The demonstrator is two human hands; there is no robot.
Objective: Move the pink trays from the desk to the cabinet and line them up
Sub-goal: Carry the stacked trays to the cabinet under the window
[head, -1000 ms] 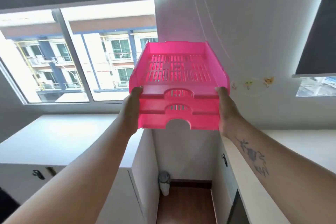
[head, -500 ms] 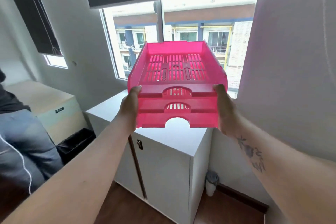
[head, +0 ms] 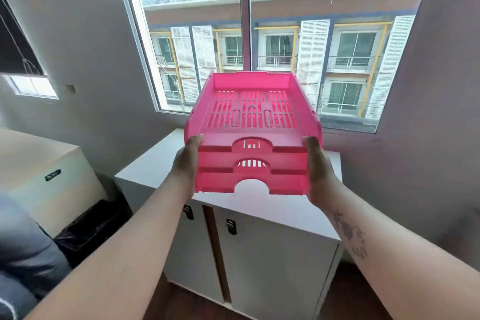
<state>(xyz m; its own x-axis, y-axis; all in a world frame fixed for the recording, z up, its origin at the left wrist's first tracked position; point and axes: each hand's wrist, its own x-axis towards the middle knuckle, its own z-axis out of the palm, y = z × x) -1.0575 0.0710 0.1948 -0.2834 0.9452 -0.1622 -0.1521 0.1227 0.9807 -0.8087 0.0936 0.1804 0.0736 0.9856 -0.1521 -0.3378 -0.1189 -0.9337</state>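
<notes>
Pink trays (head: 253,135), three nested in one stack, are held in the air above the near part of the white cabinet (head: 285,205) top, clear of its surface. Half a second ago the cabinet lay lower and to the left in the view; it is now centred beneath the stack, and a second ago only its edge was seen. It is judged that the carry is nearly complete and that lowering is the step in hand.

The left hand (head: 185,163) and right hand (head: 320,171) are pressed flat against opposite side walls at the near corners, fingers together; the fingertips are hidden behind the plastic. The stack is level, open front nearest. The material is translucent pink, with a slotted floor and an arched notch in each front lip. No trays are yet seen on the cabinet.
</notes>
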